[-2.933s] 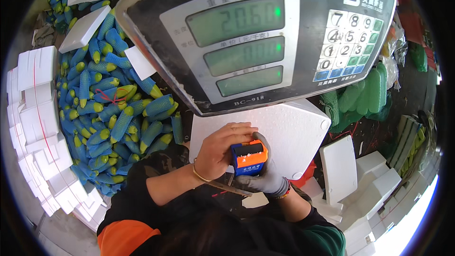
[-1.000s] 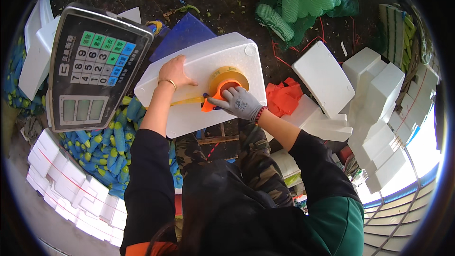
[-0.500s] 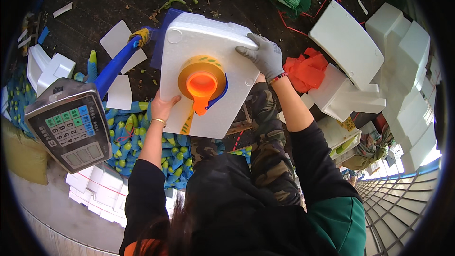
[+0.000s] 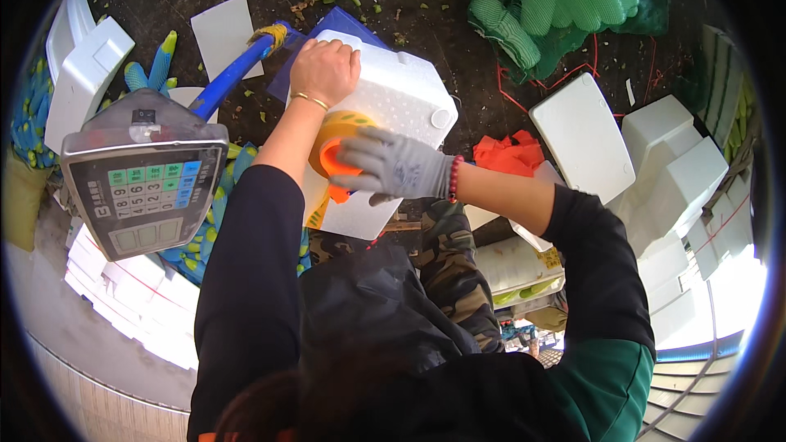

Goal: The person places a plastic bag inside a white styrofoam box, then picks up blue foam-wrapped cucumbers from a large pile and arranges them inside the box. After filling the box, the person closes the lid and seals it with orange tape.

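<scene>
A white foam box [image 4: 401, 86] lies in front of me on a blue scale platform [image 4: 356, 24]. My left hand [image 4: 326, 72] is bare and closed at the box's far left edge; whatever is under its curled fingers is hidden. On top of the box sits a wide roll of yellowish tape [image 4: 345, 121] on an orange tape dispenser [image 4: 330, 154]. A printed tape strip [image 4: 317, 213] shows near the box's near edge. My right hand [image 4: 397, 165], in a grey glove, reaches across the dispenser with fingers stretched and slightly blurred, covering part of it.
A scale display [image 4: 147, 184] on a blue post [image 4: 237, 74] stands at left. Blue-netted green produce [image 4: 196, 250] lies behind it. White foam lids [image 4: 583, 135] and boxes [image 4: 684, 172], red-orange sheets [image 4: 509, 154] and green netting [image 4: 565, 0] lie to the right.
My left hand has gone from the box's near left side to its far left edge. My right hand has let go of the far right side and come over the tape dispenser.
</scene>
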The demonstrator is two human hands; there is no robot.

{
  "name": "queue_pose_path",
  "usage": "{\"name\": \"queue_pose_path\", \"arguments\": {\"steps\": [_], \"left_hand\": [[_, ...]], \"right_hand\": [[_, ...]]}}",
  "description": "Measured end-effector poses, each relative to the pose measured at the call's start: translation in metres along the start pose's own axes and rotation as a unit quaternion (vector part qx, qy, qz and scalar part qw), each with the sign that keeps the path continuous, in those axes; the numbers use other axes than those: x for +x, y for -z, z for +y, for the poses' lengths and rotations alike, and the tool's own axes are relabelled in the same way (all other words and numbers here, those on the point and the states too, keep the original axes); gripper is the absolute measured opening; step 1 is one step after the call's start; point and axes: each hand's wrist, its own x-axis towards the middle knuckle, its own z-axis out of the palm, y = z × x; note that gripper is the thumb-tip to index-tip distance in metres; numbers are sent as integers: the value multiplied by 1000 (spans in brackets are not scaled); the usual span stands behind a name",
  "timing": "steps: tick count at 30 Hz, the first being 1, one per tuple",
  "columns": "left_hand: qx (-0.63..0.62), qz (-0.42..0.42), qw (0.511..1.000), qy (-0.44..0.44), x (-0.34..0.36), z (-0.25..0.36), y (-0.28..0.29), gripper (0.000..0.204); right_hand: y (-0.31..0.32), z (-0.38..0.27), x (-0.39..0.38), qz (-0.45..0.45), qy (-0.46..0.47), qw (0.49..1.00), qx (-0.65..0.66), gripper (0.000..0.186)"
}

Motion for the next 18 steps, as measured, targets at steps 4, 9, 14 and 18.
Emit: {"name": "queue_pose_path", "arguments": {"steps": [4, 9, 14, 18], "left_hand": [[-24, -2, 1000, 8, 2, -7, -4, 33], [-38, 27, 998, 37, -2, 0, -6, 32], [-41, -4, 997, 60, 4, 3, 6, 32], [-56, 30, 997, 49, -3, 0, -4, 37]], "right_hand": [[-52, 3, 45, -148, 232, 958, -78, 52], [38, -20, 97, -405, 212, 889, 31, 21], [214, 144, 111, -385, -51, 919, -62, 32], [84, 198, 98, -415, -182, 860, -233, 42]]}}
